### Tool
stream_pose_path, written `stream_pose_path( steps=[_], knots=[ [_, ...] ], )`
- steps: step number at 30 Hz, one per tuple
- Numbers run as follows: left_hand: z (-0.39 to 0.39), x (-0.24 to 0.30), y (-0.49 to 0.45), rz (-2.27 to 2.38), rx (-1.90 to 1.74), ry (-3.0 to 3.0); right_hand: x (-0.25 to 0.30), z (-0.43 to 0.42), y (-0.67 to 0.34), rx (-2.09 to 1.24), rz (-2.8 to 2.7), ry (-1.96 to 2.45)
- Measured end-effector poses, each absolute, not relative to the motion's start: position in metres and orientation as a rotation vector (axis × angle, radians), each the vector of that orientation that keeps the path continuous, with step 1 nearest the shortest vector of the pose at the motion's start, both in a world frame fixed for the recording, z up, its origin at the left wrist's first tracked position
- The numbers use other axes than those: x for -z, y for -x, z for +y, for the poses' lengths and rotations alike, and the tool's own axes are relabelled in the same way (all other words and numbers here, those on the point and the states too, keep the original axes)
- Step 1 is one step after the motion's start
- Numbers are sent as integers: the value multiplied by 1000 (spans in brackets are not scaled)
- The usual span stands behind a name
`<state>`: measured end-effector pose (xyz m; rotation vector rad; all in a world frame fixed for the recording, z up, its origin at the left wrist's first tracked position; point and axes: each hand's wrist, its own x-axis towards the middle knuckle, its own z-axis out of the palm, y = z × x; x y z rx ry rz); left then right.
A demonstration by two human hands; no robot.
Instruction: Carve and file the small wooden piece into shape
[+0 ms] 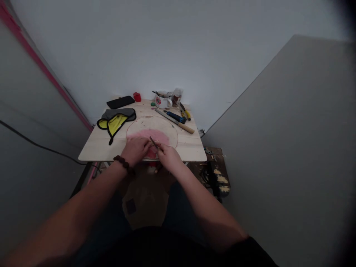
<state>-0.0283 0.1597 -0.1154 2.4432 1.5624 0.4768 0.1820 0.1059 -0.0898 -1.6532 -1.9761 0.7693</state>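
A round wooden board (164, 126) lies on a small pale table (94, 148), with a pink patch (155, 135) across its near half. My left hand (135, 149), a dark bead bracelet on its wrist, rests closed on the near edge of the pink patch. My right hand (167, 154) sits beside it, fingers pinched on a thin dark tool (153, 142) that slants up to the left over the pink patch. What the left fingers press on is hidden.
On the table lie a yellow and grey cloth (115, 121), a black phone (120, 102), a red cap (137, 96), a white mug (162, 101), a small bottle (177, 95), a long wooden-handled knife (174, 121) and yellow-handled pliers (185, 112). Grey panels flank both sides. Clutter (218, 178) sits on the floor to the right.
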Motion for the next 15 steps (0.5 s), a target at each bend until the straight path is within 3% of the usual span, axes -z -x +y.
stream_pose_path(
  steps=[15],
  knots=[
    [158,115,29,1544,-527,-2408,92,95,-188,-769,-1925,1641]
  ],
)
